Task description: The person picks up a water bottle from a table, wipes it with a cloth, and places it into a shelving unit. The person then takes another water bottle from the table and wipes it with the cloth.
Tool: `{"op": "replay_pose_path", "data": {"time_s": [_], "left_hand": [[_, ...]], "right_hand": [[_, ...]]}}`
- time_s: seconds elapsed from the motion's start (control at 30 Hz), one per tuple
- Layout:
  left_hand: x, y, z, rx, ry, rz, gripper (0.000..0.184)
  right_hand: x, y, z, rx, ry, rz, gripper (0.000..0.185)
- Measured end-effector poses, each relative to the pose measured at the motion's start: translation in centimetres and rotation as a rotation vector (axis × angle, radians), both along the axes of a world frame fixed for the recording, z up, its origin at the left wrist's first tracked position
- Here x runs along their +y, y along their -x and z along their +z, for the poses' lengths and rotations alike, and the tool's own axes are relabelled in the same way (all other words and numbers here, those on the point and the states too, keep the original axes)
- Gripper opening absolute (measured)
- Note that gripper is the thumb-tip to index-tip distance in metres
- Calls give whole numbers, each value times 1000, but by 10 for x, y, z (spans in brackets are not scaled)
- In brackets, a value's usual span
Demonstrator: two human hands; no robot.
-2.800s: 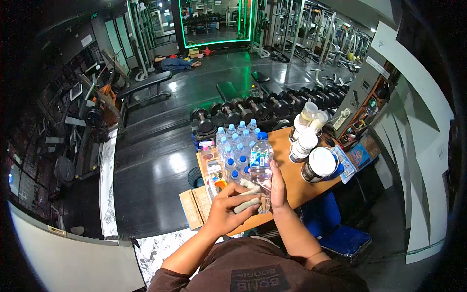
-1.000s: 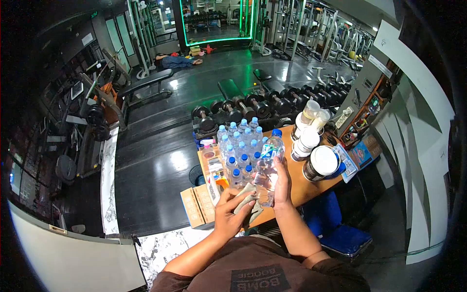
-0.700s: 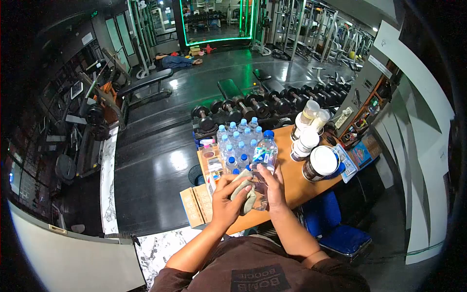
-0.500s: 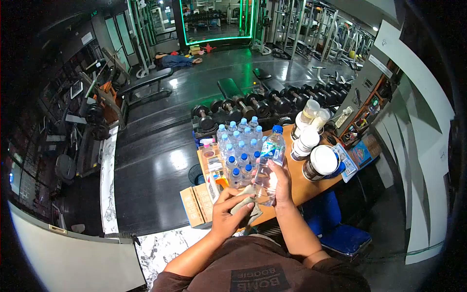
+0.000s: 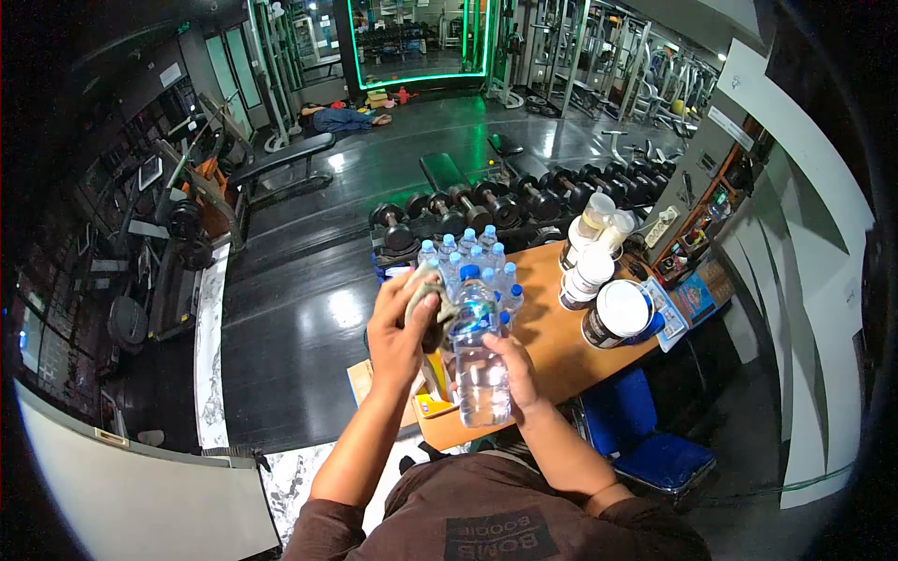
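Note:
A large clear water bottle (image 5: 485,379) with a blue cap stands upright in the air before me, my right hand (image 5: 517,366) wrapped round its right side. Beside the bottle's upper part is my left hand (image 5: 402,323), its fingers closed on a greyish cloth (image 5: 428,297). The cloth is close to the bottle's shoulder; whether it touches I cannot tell. Behind them, several smaller water bottles (image 5: 470,245) with blue caps stand grouped on the wooden table (image 5: 552,365), partly hidden by my hands and the large bottle.
White-lidded tubs (image 5: 622,309) stand on the table's right part. A cardboard box (image 5: 360,381) is at its left end, and a blue chair (image 5: 659,458) is at the right. Dumbbells (image 5: 486,201) line a rack behind; a person (image 5: 346,120) lies on the floor farther back.
My left hand has risen with the cloth from the bottle's base to near its top. The large bottle has shifted left and lower, and now stands more upright.

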State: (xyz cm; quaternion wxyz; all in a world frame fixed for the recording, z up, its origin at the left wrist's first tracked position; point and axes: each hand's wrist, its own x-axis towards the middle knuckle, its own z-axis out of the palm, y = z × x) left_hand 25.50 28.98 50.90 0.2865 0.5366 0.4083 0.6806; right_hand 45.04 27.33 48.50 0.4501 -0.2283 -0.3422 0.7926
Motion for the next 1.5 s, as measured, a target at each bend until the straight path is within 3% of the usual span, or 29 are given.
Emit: {"op": "replay_pose_path", "data": {"time_s": [0.1, 0.13, 0.27, 0.33, 0.43, 0.57, 0.87, 1.0, 1.2, 1.37, 1.5], "left_hand": [[21, 7, 13, 70, 52, -94, 27], [24, 8, 16, 151, 110, -174, 26], [13, 0, 13, 383, 60, -112, 27], [-3, -12, 9, 426, 20, -38, 30], [-38, -36, 10, 403, -21, 55, 39], [-62, -34, 12, 465, -55, -104, 39], [-20, -32, 12, 334, -132, 50, 39], [-46, -38, 11, 446, 27, -15, 36], [-78, -35, 9, 491, 14, -205, 37], [-48, -36, 6, 398, -54, 28, 36], [-47, -38, 6, 330, 7, 49, 34]], "right_hand": [[-11, 9, 15, 38, -84, 52, 69], [-12, 9, 12, 38, -85, 51, 69], [-9, 7, -10, 110, -45, 80, 65], [-6, 6, -13, 184, -14, -42, 59], [1, -1, -17, 166, 50, -71, 51], [7, -6, -12, 96, -1, -138, 55], [1, 9, -6, 122, -30, -199, 51], [9, -4, -15, -18, -24, -204, 51], [14, -4, 5, 83, -72, -283, 47], [13, -1, -5, 142, -69, -220, 45], [14, 7, -5, 1, -122, -391, 46]]}}
